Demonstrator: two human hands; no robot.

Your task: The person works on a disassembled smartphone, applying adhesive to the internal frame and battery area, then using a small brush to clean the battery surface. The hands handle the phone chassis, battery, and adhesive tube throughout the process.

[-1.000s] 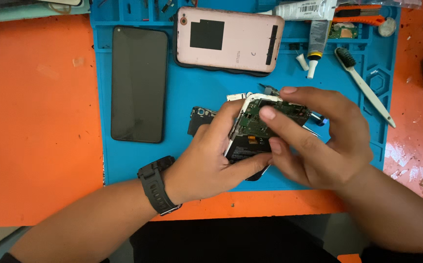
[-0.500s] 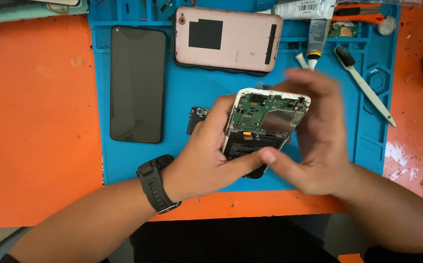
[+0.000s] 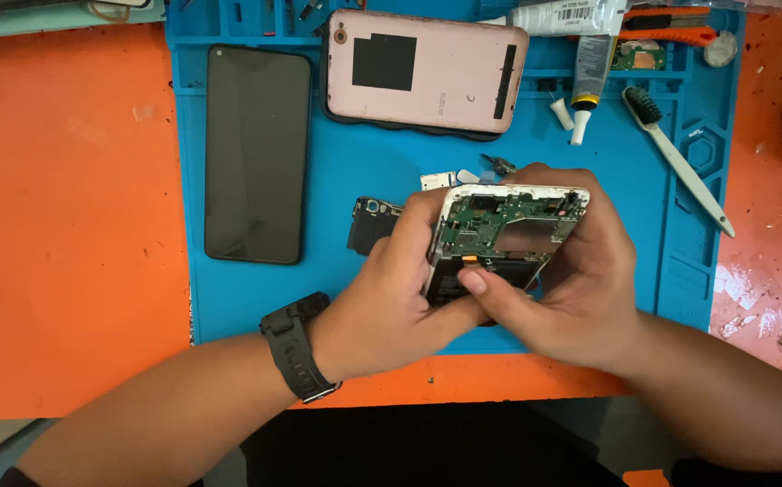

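Here the opened phone (image 3: 508, 234), its back removed and its green circuit board exposed, is held tilted above the blue work mat (image 3: 355, 298) on the orange desk (image 3: 66, 298). The left hand (image 3: 391, 307) cradles the phone's left edge and underside, with its fingers curled around the frame and the thumb lying along the lower part. The right hand (image 3: 580, 289) wraps the right edge from behind, and its thumb presses on a small orange connector area just below the board, at the top of the dark battery. Both hands are closed on the phone; neither is free.

Judged from this grip, the step in hand is work on a connector or flex cable at the board's lower edge. The next move calls for light, steady thumb pressure while the left hand keeps the frame from twisting.

On the mat, well apart from the hands, lie a black display panel (image 3: 257, 153), a pink back cover (image 3: 427, 72), a white brush (image 3: 675, 158) and a glue tube (image 3: 589, 72). A small dark part (image 3: 371, 224) lies just beside the left hand.
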